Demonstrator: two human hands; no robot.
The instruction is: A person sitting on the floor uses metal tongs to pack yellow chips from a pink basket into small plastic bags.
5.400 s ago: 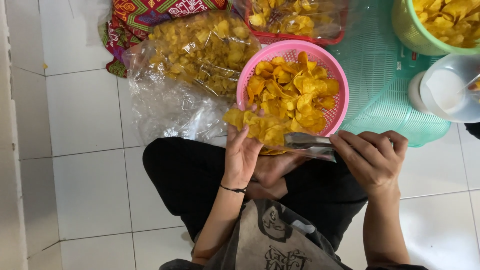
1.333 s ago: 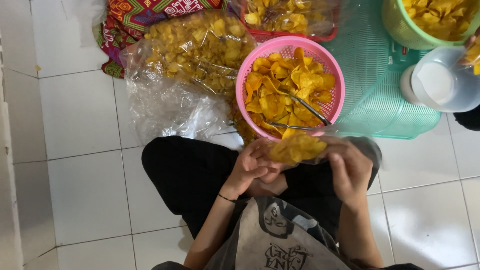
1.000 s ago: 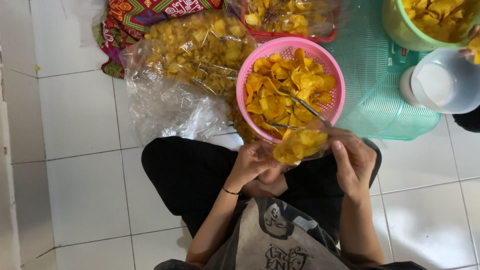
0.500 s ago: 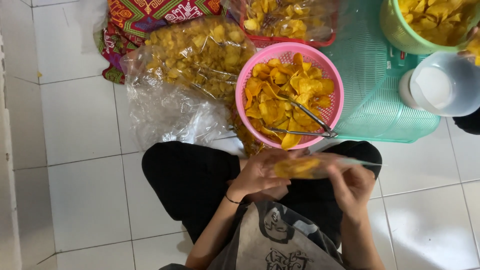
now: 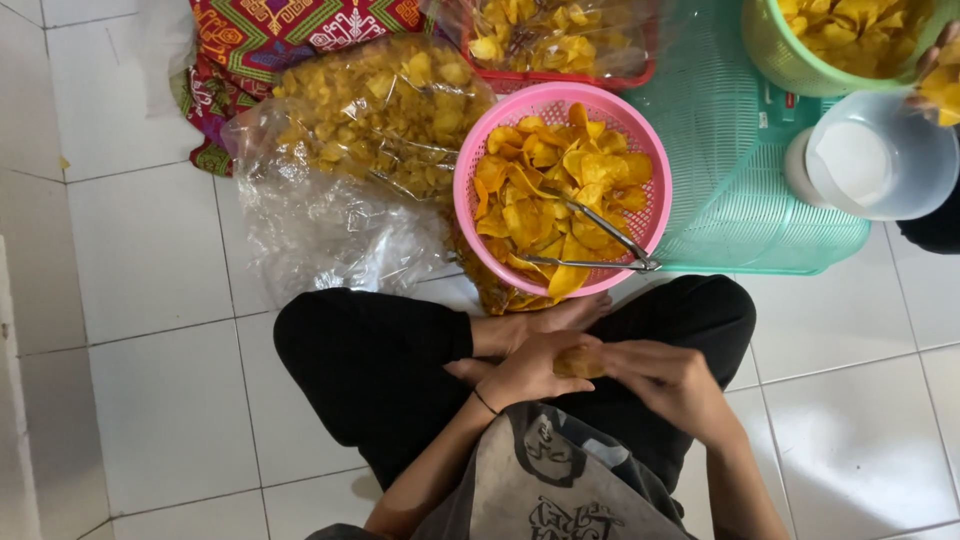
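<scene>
1. Two hands meet over the lap of a person sitting cross-legged in black trousers [image 5: 380, 370] on the white tiled floor [image 5: 150, 250]; the left hand [image 5: 530, 368] and the right hand [image 5: 672, 378] are both closed around one small packet of yellow chips [image 5: 578, 362]; only a little of the packet shows between the fingers, so I cannot tell whether it is sealed.
2. The packet looks light and soft on the outside; the chips inside look thin and crisp, so I think they would snap if squeezed hard; the clear wrap is probably slippery; holding it by the ends, not the middle, seems safest.
3. Just past the knees stands a pink basket [image 5: 470, 215] full of the same yellow chips; metal tongs [image 5: 600, 240] lie across the chips, with their hinged end near the basket's right rim; nobody is touching them.
4. To the left of the basket lies a big clear plastic bag of chips [image 5: 370, 110], crumpled and partly flat on the floor; it touches the basket's left side.
5. Behind the basket to the right is a green mesh tray [image 5: 740, 190]; a white tub [image 5: 860, 165] rests at its right edge.
6. Farthest away, at the top edge, are a red basket of chips [image 5: 560, 45], a green bucket of chips [image 5: 840, 40], and a bright patterned cloth [image 5: 270, 30] in the top left.
7. Another person's hand [image 5: 940, 75] peeks in at the top right corner, holding a chip above the white tub.
</scene>
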